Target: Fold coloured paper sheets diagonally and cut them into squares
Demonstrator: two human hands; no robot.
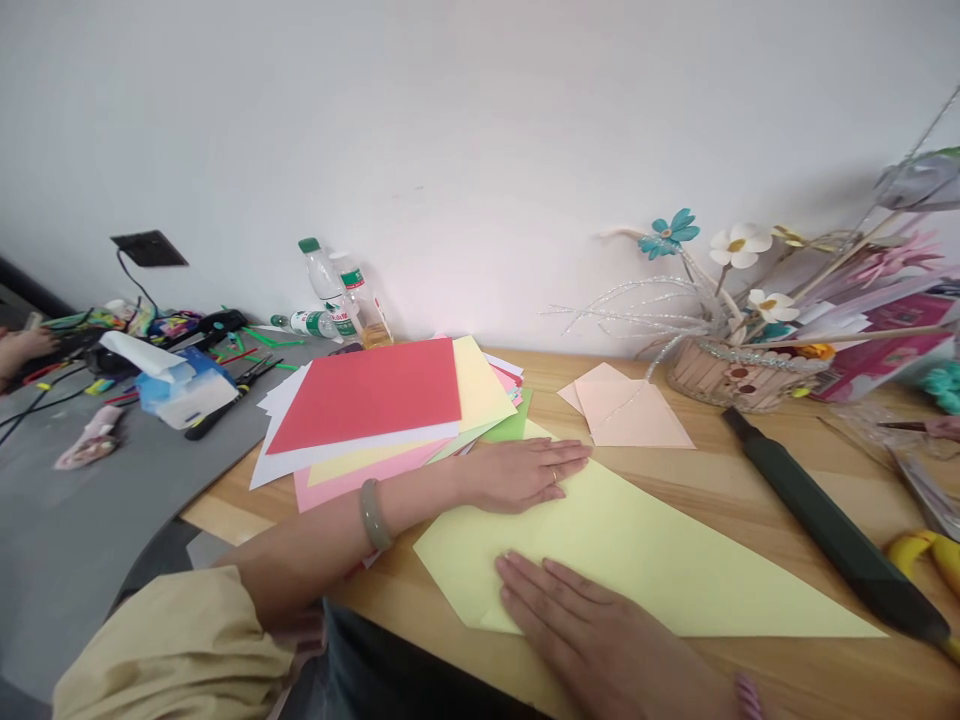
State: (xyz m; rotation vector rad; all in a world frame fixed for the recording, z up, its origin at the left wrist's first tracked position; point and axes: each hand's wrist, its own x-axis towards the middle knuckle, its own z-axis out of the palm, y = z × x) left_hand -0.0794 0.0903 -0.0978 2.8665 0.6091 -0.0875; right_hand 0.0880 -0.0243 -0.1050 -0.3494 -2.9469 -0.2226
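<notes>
A large sheet of pale yellow paper (637, 540), folded into a long shape with a point at the right, lies on the wooden table (765, 470). Across its far left edge rests my left hand (529, 472), palm down with fingers extended to the right. My right hand (592, 620) lies flat on the near part of the paper, its fingers stretched toward the far left. Neither hand grasps anything. Beside my left forearm is a stack of coloured sheets with a red sheet (375, 390) on top. What lies under my palms is hidden.
Small peach paper squares (637, 410) lie beyond the yellow sheet. A long dark green tool (825, 520) lies at the right, near a flower basket (739, 375). Plastic bottles (326, 285) stand by the wall. Left, a tissue pack (184, 385) sits on a grey table; another person's hand (26, 350) shows there.
</notes>
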